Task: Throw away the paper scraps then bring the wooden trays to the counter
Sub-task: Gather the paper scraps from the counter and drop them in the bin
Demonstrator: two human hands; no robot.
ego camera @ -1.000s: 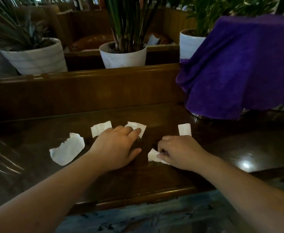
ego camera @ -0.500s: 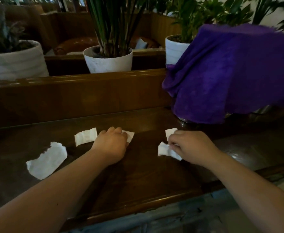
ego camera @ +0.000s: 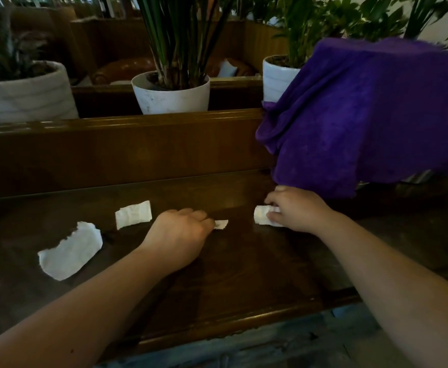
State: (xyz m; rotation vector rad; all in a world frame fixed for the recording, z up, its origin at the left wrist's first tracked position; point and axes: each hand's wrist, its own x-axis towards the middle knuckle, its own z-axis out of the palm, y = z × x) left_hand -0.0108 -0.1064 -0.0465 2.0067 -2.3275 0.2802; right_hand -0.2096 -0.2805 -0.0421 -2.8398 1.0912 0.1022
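While both forearms reached over the dark wooden table [ego camera: 244, 274], the left hand [ego camera: 177, 235] lay curled, fingertips pinching a small paper scrap [ego camera: 221, 224]. The right hand [ego camera: 294, 208] pinched a rolled scrap [ego camera: 261, 215] just below the purple cloth [ego camera: 363, 115]. Two loose scraps lay left of the left hand: a rectangular scrap [ego camera: 133, 214] and a large torn scrap [ego camera: 70, 251]. No wooden trays were visible.

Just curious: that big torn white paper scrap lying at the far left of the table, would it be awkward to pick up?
Probably a bit. The big paper scrap looks thin and lies flat on the glossy table, so it would likely slide before lifting. Its ragged edge suggests it tears easily, and it should flop once held.
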